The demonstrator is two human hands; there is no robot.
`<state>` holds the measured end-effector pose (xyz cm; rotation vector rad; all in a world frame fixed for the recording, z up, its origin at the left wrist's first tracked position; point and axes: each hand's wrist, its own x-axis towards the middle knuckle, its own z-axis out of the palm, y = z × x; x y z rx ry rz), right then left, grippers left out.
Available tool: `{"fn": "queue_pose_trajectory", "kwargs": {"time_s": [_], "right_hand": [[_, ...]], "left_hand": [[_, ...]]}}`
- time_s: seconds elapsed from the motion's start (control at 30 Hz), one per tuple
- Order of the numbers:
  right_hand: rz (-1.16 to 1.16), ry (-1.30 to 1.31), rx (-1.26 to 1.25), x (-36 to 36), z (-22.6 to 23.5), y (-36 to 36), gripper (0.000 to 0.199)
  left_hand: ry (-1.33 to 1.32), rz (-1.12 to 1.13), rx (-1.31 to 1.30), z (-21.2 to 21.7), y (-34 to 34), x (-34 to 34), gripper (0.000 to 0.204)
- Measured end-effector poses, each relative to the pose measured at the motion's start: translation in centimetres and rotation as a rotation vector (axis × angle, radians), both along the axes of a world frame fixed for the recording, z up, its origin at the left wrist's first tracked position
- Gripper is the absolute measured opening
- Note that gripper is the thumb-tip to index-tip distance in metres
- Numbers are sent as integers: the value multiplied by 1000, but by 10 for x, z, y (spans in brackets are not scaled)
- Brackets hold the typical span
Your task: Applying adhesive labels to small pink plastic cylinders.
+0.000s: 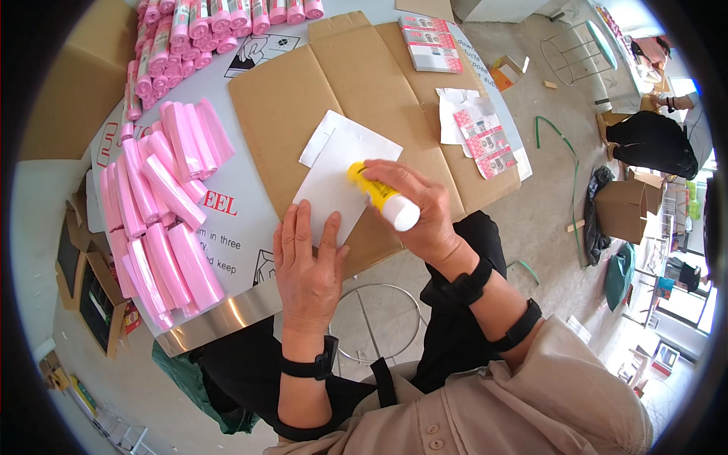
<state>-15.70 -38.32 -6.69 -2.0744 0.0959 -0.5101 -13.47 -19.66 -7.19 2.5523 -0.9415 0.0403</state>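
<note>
My left hand (307,262) lies flat, fingers together, pressing the near edge of a white paper sheet (334,178) on a flattened brown cardboard sheet (303,91). My right hand (421,205) grips a yellow glue stick with a white end (383,199), its tip touching the white paper. A second white sheet (327,127) peeks out from under the first. A pile of pink rolled bags (163,205) lies to the left of my left hand.
More pink rolls with labels (189,34) lie at the far left of the table. Pink printed labels (432,42) and cut label pieces (481,136) rest on the cardboard's right side. A round metal stool (375,318) stands below. Boxes (626,205) and black bags sit on the floor at right.
</note>
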Motion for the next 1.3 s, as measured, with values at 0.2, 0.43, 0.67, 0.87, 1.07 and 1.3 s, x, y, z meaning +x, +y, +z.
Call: {"fn": "queue_pose_trajectory", "kwargs": {"time_s": [0.2,0.43,0.67,0.87,1.07,1.3], "right_hand": [[-77,123,108,1,5,-3,34],[-237,322,1030,-31,21,3,28],[-221,312,1234,-51,12,24,32],[-200,314,1168,-52,17,27,35],[-230,354,1172,-47,16,31,29],[-274,350,1191,-40,15,37,27]], "left_hand": [[0,1,-4,1,-2,0,44],[-49,-10,-83,4,-2,8,37],[-40,-10,-106,12,-10,28,26],[8,53,-183,19,-17,44,23],[98,126,-216,7,-22,67,20],[284,194,-212,1,-29,74,18]]}}
